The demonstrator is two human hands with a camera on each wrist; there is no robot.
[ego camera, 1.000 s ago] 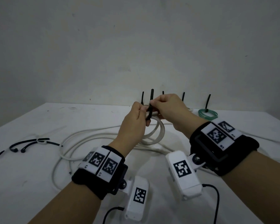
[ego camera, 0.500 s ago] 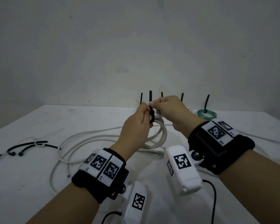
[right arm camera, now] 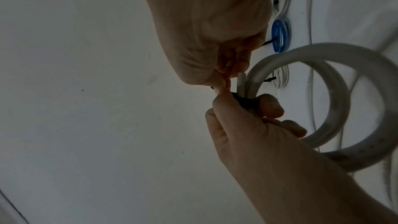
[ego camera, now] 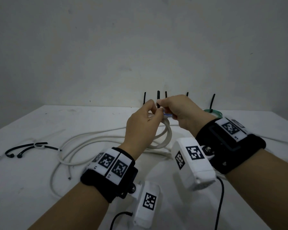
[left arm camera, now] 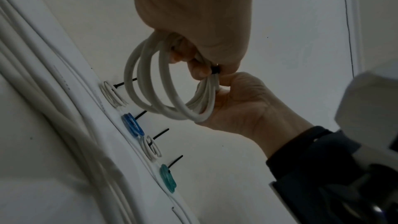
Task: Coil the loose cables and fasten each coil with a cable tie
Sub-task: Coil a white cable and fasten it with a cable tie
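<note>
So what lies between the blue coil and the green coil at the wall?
One small white tied coil, between blue coil and green coil; left wrist view.

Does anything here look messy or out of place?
Mostly tidy: tied coils line the wall. But long white cable still sprawls loose across the table, and spare black ties lie scattered at the left.

We see a white table (ego camera: 32, 188) holding loose white cable (ego camera: 83, 146), black cable ties (ego camera: 28, 147) at left, and tied coils (ego camera: 214, 112) along its far edge.
</note>
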